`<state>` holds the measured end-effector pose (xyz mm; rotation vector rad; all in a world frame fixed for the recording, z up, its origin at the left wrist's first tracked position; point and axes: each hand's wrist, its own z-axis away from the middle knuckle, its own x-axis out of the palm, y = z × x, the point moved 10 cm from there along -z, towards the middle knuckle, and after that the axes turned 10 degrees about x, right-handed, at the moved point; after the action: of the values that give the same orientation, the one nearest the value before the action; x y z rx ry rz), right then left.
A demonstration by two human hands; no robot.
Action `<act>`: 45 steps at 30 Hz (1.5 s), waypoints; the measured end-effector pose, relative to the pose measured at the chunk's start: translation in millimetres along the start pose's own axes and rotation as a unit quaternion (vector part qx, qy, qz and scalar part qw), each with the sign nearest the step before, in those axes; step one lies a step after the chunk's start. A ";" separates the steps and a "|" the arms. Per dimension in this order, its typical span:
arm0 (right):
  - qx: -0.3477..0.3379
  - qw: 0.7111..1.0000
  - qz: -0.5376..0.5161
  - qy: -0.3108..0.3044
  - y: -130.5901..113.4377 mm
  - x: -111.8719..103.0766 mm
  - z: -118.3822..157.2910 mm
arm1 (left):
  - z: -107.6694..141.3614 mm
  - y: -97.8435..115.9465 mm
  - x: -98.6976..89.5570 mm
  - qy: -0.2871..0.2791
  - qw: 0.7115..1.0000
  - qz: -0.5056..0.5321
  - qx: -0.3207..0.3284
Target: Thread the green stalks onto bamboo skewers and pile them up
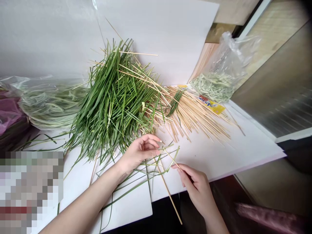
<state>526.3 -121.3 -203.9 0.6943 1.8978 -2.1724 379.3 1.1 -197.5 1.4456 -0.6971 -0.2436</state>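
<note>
Near the centre, my left hand [146, 148] has its fingers curled, thumb and fingertips close to the end of a green blade; what lies between them is too small to make out. To its right, my right hand [192, 178] pinches a thin wooden skewer [172, 158] that slants up and left. Loose green blades [136, 187] lie under and between both hands. Another skewer [170, 195] runs down past the table's front edge. Behind my left hand rises a large heap of long green leaves [114, 104], with many bare skewers [195, 113] spread to its right.
A clear bag of green stalks [53, 104] lies at the left beside a purple bag [9, 112]. At the back right stands a clear bag of pale green shreds [216, 81], near a yellow wrapper [214, 106]. White boards [158, 26] form the back wall.
</note>
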 end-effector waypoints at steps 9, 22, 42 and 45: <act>-0.010 1.000 0.000 0.001 -1.9 -0.8 1.0 | 0.4 2.0 -0.6 0.004 1.000 0.011 -0.007; -0.005 1.000 -0.023 -0.006 -0.1 0.1 1.2 | 2.2 10.2 1.7 0.021 0.996 -0.084 0.031; -0.006 1.000 -0.027 0.008 5.3 -0.7 2.3 | 2.1 6.0 -2.9 0.070 0.995 -0.042 0.063; -0.007 1.000 -0.027 0.008 5.2 -0.1 1.6 | 2.2 8.6 -3.0 0.067 0.993 -0.050 0.087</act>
<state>528.3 -123.9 -208.3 0.6682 1.9603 -2.1888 373.4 2.2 -190.2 1.6501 -0.5475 -0.1642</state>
